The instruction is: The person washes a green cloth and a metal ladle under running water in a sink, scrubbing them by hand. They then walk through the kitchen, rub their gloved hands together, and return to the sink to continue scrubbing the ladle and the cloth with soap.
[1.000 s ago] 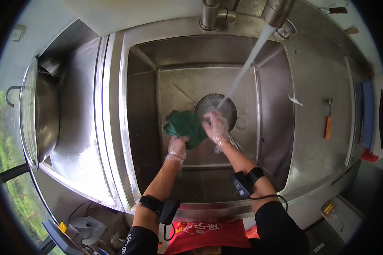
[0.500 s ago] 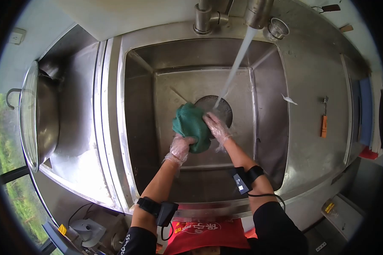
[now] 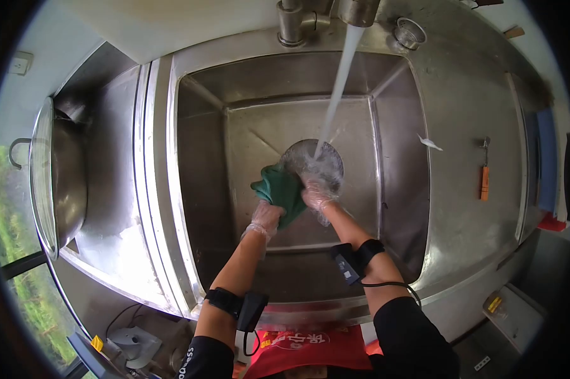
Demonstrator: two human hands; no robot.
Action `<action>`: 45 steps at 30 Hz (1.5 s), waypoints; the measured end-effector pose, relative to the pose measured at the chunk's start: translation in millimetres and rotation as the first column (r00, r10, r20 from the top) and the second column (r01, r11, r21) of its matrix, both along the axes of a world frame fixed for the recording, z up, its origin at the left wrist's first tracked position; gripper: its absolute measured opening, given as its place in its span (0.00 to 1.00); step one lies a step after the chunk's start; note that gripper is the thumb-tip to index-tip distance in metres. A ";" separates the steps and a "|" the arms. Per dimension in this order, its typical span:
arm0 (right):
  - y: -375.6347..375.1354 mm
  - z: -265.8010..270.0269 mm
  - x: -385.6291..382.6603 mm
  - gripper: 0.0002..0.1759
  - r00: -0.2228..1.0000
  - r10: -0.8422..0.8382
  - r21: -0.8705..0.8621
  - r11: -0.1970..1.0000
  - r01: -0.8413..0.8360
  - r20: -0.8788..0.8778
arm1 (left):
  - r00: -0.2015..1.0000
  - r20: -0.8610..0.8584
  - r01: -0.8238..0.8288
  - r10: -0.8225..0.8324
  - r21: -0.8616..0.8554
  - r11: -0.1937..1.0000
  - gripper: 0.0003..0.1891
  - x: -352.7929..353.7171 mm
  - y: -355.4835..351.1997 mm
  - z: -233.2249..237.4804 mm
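Head view: green cloth point(image 3: 281, 196) between both hands, in the sink point(image 3: 285, 275)
Left hand point(image 3: 266, 216): fingers grasping the cloth
Right hand point(image 3: 318, 192): fingers by its other side, grip unclear
Progress: water point(image 3: 337, 82) running just beyond the right fingers, cloth not yet set down; what remains can't be told
Count: one cloth, two hands, one strainer point(image 3: 409, 33) beyond the fingers

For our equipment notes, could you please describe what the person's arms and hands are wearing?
The left hand and right hand wear thin, clear plastic gloves, loose at the wrists. Black fabric sleeves end above the forearms; the left one shows white lettering. Each forearm has a black strap with a dark, box-shaped device and black cable.
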State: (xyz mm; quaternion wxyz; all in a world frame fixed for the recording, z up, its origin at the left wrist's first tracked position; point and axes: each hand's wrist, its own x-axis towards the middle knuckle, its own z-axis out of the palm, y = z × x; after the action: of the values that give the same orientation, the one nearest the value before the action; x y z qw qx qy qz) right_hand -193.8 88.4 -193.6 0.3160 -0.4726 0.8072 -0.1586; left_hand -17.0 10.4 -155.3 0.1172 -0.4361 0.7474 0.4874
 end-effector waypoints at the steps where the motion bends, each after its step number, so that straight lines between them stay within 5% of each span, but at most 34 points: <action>1: 1.3 15.3 -0.1 0.17 0.999 -0.037 -0.113 0.993 0.040 0.023 | 1.000 -0.010 -0.028 0.028 0.003 1.000 0.21 3.0 1.1 -5.3; 2: 4.4 32.2 -3.7 0.16 0.997 -0.069 -0.224 0.972 0.077 0.044 | 0.998 -0.021 -0.055 0.055 0.006 0.998 0.21 5.8 2.4 -10.2; 4: 4.3 39.7 -2.3 0.10 0.977 -0.092 -0.397 0.903 0.163 0.191 | 0.877 0.030 -0.474 0.479 0.208 0.855 0.20 -4.3 6.1 -5.8; 5: 0.3 38.9 7.7 0.11 0.930 -0.066 -0.398 0.891 0.219 0.362 | 0.891 0.049 -0.450 0.451 0.231 0.863 0.21 -6.5 6.5 -2.8; 7: -8.1 30.0 16.5 0.13 0.863 0.133 -0.375 0.925 0.069 0.487 | 0.915 0.098 -0.403 0.392 0.270 0.874 0.24 -16.7 2.8 42.8; 11: -22.0 12.3 10.5 0.18 0.988 -0.123 -0.081 0.988 0.130 0.089 | 0.899 0.087 -0.437 0.429 0.220 0.872 0.24 0.3 4.7 24.9; 13: -10.7 12.3 -1.2 0.18 0.980 -0.196 -0.299 0.938 0.178 -0.031 | 0.880 0.057 -0.468 0.471 0.267 0.842 0.24 -1.0 1.5 28.3; 16: -1.4 29.6 -9.5 0.17 0.966 -0.250 -0.211 0.950 0.229 -0.074 | 0.847 0.070 -0.517 0.527 0.334 0.788 0.23 -9.4 1.1 46.7; 19: -8.9 54.2 4.3 0.16 0.993 -0.095 -0.251 0.962 0.111 0.074 | 0.816 -0.019 -0.535 0.578 0.354 0.767 0.23 -12.2 4.2 54.2; 20: -9.6 41.9 15.1 0.16 0.995 -0.099 -0.351 0.932 0.087 -0.018 | 0.813 -0.029 -0.534 0.582 0.362 0.764 0.23 -11.5 6.1 54.7; 23: -20.3 32.8 17.2 0.14 0.988 -0.081 -0.138 0.986 0.099 0.132 | 0.784 -0.062 -0.539 0.617 0.426 0.727 0.22 -6.4 8.0 48.8; 24: -18.9 19.6 17.1 0.13 0.992 -0.078 -0.295 0.950 0.103 0.098 | 0.758 -0.069 -0.546 0.649 0.478 0.689 0.23 -1.6 8.4 37.8; 27: -9.7 7.0 0.9 0.12 0.954 -0.283 -0.165 0.950 0.265 -0.100 | 0.713 -0.075 -0.547 0.697 0.562 0.620 0.24 3.1 9.6 31.6; 30: -1.1 17.1 -25.7 0.11 0.924 -0.365 -0.035 0.931 0.363 -0.115 | 0.702 -0.088 -0.541 0.707 0.578 0.610 0.26 -1.6 7.1 43.5; 33: -4.1 38.5 -18.2 0.12 0.971 -0.158 -0.087 0.986 0.144 -0.179 | 0.698 -0.088 -0.535 0.711 0.595 0.599 0.26 -1.2 7.6 42.1; 37: -17.2 29.2 1.0 0.14 0.982 -0.181 -0.393 0.900 0.189 0.057 | 0.654 -0.147 -0.481 0.742 0.677 0.557 0.29 -3.5 8.9 57.6; 38: -21.8 27.6 -3.6 0.19 0.931 -0.079 -0.134 0.982 0.135 0.357 | 0.677 -0.130 -0.457 0.724 0.697 0.553 0.29 -4.2 9.4 62.7; 41: -18.9 49.3 -1.4 0.22 0.637 -0.242 -0.008 0.932 0.363 0.732 | 0.699 -0.138 -0.397 0.702 0.741 0.541 0.30 -14.1 6.8 78.1; 45: -10.7 51.6 -21.8 0.22 0.835 -0.415 -0.123 0.866 0.484 0.362 | 0.542 -0.229 -0.425 0.809 0.756 0.498 0.32 -32.9 13.6 81.7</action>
State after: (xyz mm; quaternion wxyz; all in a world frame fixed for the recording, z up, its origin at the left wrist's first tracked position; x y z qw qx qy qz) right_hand -215.6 77.7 -142.0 0.3459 -0.2668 0.8116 -0.3880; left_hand -49.9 24.0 -73.6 -0.1649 -0.4571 0.3182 0.8140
